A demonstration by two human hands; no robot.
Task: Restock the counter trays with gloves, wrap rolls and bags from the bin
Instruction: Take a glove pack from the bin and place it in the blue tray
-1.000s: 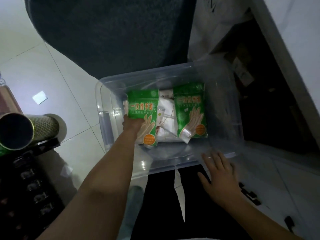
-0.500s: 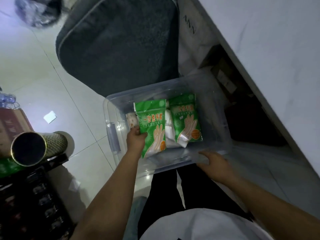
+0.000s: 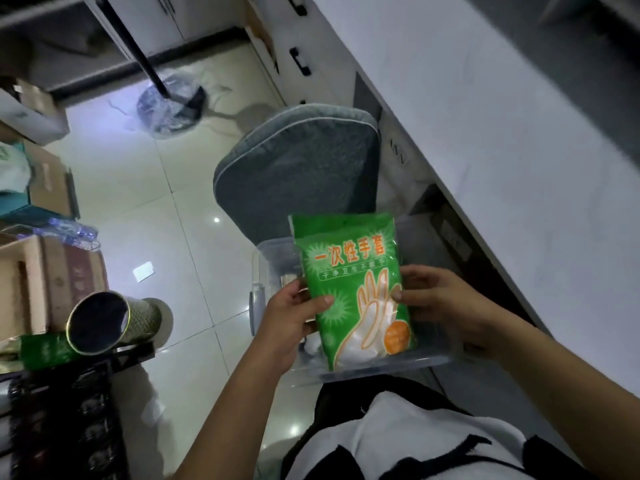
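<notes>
Both hands hold the green glove packet [image 3: 353, 289] upright above the clear bin [image 3: 266, 265]: the left hand [image 3: 294, 317] pinches its left edge, thumb across the front, and the right hand [image 3: 440, 306] pinches its right edge. The packet's long axis runs from about six o'clock to twelve, leaning slightly left at the top. The white counter [image 3: 485, 140] lies toward two o'clock, so the right hand is nearer. No trays are visible, so the carry probably goes up and right.

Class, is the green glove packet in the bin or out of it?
Out: both hands, left hand and right hand, hold the glove packet above the clear bin.
</notes>
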